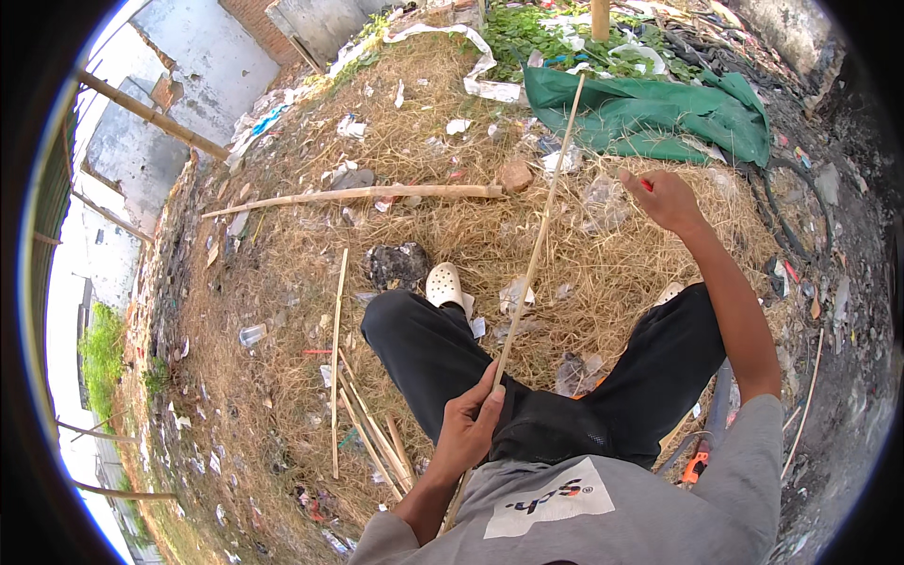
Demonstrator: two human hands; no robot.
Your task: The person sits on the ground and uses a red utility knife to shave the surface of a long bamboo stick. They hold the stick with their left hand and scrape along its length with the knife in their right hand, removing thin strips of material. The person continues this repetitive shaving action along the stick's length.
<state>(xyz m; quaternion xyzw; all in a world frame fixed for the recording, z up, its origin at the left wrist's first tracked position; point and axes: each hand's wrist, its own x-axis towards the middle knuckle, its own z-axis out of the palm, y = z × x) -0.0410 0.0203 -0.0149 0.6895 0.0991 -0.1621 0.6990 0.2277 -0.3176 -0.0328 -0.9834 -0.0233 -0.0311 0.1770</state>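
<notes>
My left hand (471, 419) is closed around a long, thin bamboo strip (539, 243). The strip slants from beside my body, up past my lap, to a green sheet on the far side. Out to the right, my right hand (667, 200) is raised in a fist around a small red object (646, 185). Only a bit of red shows at the fingers, so its kind is hidden. That hand is apart from the strip. On the ground to my left lie several split bamboo pieces (377, 435) and one longer straight slat (339, 363).
A thicker bamboo length (353, 195) lies across the dry grass ahead. Beyond are a brick chunk (515, 175) and the crumpled green sheet (659, 118). An orange-handled tool (695, 463) lies by my right hip. A dark lump (396, 265) sits near my left shoe (443, 284). Litter is scattered around.
</notes>
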